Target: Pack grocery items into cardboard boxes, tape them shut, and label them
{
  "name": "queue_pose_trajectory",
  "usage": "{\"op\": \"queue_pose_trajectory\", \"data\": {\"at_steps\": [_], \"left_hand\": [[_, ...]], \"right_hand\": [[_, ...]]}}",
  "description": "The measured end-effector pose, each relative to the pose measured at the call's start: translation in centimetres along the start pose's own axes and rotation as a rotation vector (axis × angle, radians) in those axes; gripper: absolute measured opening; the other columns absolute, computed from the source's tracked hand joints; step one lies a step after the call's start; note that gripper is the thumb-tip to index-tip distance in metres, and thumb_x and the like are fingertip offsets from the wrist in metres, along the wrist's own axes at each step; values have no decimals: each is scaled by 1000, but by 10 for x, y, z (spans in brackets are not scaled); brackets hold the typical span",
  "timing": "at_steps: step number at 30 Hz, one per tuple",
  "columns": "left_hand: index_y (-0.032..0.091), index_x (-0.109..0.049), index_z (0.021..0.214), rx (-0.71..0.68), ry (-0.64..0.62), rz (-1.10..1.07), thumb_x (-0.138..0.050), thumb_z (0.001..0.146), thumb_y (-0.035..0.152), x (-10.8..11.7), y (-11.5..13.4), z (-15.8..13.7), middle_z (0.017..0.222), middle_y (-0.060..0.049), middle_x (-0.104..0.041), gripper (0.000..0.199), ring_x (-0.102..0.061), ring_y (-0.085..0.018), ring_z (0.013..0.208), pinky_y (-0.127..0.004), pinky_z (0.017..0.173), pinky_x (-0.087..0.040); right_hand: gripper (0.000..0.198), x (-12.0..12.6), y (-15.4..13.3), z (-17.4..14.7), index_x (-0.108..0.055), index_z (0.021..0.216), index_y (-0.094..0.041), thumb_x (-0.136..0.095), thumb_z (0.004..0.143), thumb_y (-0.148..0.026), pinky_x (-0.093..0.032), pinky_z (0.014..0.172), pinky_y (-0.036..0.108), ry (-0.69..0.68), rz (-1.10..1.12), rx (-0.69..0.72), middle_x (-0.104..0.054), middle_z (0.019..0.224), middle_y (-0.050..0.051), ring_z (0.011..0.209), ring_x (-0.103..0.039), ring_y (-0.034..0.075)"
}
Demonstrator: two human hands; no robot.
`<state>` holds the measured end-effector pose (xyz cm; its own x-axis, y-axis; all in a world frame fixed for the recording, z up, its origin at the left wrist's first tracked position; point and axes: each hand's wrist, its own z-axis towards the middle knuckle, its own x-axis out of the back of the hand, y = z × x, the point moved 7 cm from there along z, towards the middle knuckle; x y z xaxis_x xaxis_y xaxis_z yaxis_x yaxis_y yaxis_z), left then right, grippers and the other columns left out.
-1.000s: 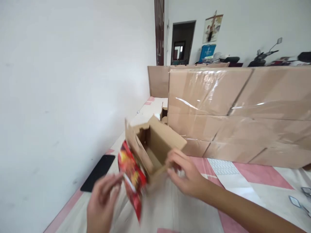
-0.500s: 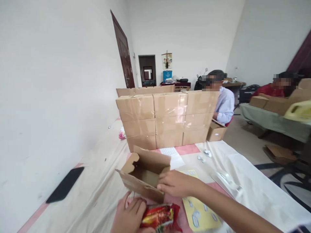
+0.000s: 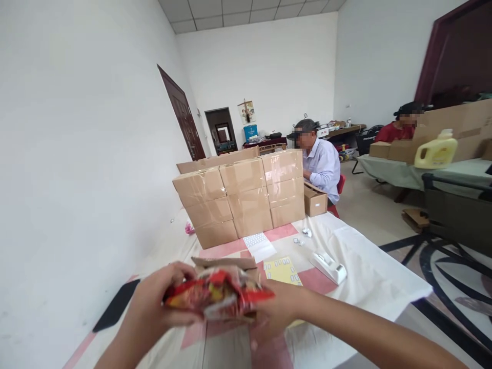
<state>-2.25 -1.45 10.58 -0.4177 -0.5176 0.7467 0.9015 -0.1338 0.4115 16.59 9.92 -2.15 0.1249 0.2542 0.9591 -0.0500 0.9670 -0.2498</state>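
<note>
Holding a red snack packet [image 3: 219,297] flat between both hands, the person keeps it just above the open cardboard box [image 3: 225,263], whose flaps show right behind it. The left hand [image 3: 154,302] grips the packet's left end, its fingers [image 3: 177,271] curled over the top edge and pinching the crinkled foil against the thumb below. The right hand [image 3: 279,307] takes the right end from underneath, its fingers closed on that end; how they lie under the foil is hidden, though a 2-handed hold like this likely keeps the limp bag level and stretched. The box sits on the bench [image 3: 369,279], which is covered by a white and pink cloth, close to the person's edge.

Farther along the bench lie a yellow sticker sheet [image 3: 282,270], a white sheet of small labels [image 3: 257,241] and a tape dispenser [image 3: 328,265], all near the box on its right, probably to stay within reach. A black phone [image 3: 115,306] lies by the wall on the left. A stack of sealed boxes [image 3: 240,197], 3 high, stands at the far end. Beyond it a person in a light shirt [image 3: 321,164] sits by a small box [image 3: 315,200], and another person in red [image 3: 395,130] sits at a separate table with a yellow jug [image 3: 436,151].
</note>
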Motion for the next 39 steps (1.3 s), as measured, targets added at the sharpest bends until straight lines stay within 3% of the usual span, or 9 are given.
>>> {"op": "queue_pose_trajectory", "data": {"at_steps": [3, 7, 13, 19, 23, 27, 30, 33, 39], "left_hand": [[26, -53, 76, 124, -192, 256, -83, 55, 69, -22, -4, 27, 75, 1, -69, 57, -60, -22, 67, -31, 61, -38], [25, -49, 83, 179, -452, 401, -76, 71, 53, -74, -9, 23, 84, -1, -72, 40, -66, -26, 78, -30, 66, -34], [24, -47, 92, 241, -533, 343, -67, 80, 49, -118, -33, -8, 99, -7, -73, 34, -69, -30, 93, -32, 74, -40], [23, -47, 107, 322, -559, 190, -63, 82, 42, -128, -55, -15, 106, -10, -72, 36, -68, -28, 96, -34, 81, -45], [22, -53, 110, 251, -562, 120, -60, 84, 41, -127, -53, -13, 119, -11, -71, 33, -67, -28, 107, -35, 89, -47], [25, -58, 123, 244, -622, 156, -67, 77, 36, -127, -54, -21, 138, -11, -66, 48, -63, -32, 123, -38, 99, -47], [26, -66, 107, 178, -691, 221, -70, 76, 35, -135, -50, -29, 122, -6, -74, 32, -69, -32, 109, -36, 88, -48], [29, -69, 99, 16, -729, 133, -64, 87, 36, -153, -38, -31, 101, 2, -79, 15, -72, -24, 93, -33, 85, -45], [29, -71, 103, -76, -743, 188, -52, 99, 38, -173, -51, -21, 97, 0, -79, 21, -73, -23, 88, -30, 75, -42]], "right_hand": [[71, -1, -15, -20, -62, 138, -34, -72, 77, -68, -51, 71, 30, 44, 2, 50, -59, 128, 9, 89, -67, 22], [64, -6, -13, -41, -64, 134, -31, -67, 82, -69, -51, 71, 31, 82, -25, 14, -60, 130, 9, 85, -68, 20], [51, -1, 8, -50, -58, 136, -28, -61, 93, -56, -52, 76, 34, 103, 3, -122, -59, 137, 10, 99, -70, 25], [52, -13, 18, -50, -52, 143, -26, -54, 97, -53, -54, 85, 38, 176, -7, -176, -54, 150, 14, 117, -67, 28], [63, -38, 29, -48, -47, 150, -24, -56, 91, -46, -56, 86, 43, 232, -117, -170, -52, 153, 19, 125, -64, 35], [65, -47, 45, -48, -55, 141, -20, -56, 86, -55, -58, 87, 50, 443, -194, -188, -59, 144, 25, 115, -68, 38], [62, -42, 57, -49, -57, 132, -18, -54, 86, -60, -57, 92, 51, 593, -171, -172, -60, 138, 26, 122, -65, 39], [57, -40, 61, -48, -48, 138, -20, -51, 90, -50, -57, 97, 49, 621, -120, -120, -57, 142, 24, 130, -60, 36], [54, -40, 48, -46, -36, 145, -22, -47, 96, -40, -55, 98, 43, 739, -63, -82, -50, 148, 21, 138, -53, 31]]}}
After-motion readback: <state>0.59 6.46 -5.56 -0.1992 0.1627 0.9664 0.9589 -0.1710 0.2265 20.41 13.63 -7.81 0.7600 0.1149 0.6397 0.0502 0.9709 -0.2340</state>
